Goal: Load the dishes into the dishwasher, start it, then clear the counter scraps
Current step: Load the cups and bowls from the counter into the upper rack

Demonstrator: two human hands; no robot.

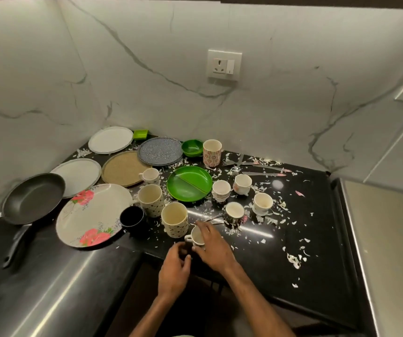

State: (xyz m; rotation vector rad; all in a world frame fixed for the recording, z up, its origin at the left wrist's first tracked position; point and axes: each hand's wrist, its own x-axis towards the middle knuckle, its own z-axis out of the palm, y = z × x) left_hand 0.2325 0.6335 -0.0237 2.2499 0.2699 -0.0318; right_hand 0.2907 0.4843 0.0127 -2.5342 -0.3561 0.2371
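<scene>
Gripping a small white cup (196,237) at lower centre on the black counter (317,229), the right hand (214,249) is crowded by a patterned mug (174,219) and white scraps (293,260), while the left hand (174,266) curls beside, its hold unclear.

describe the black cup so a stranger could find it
Start at the frying pan on the left of the counter. Right of it lies a floral plate; the black cup sits at that plate's right edge. Alone among the cups, it is black inside.
</scene>
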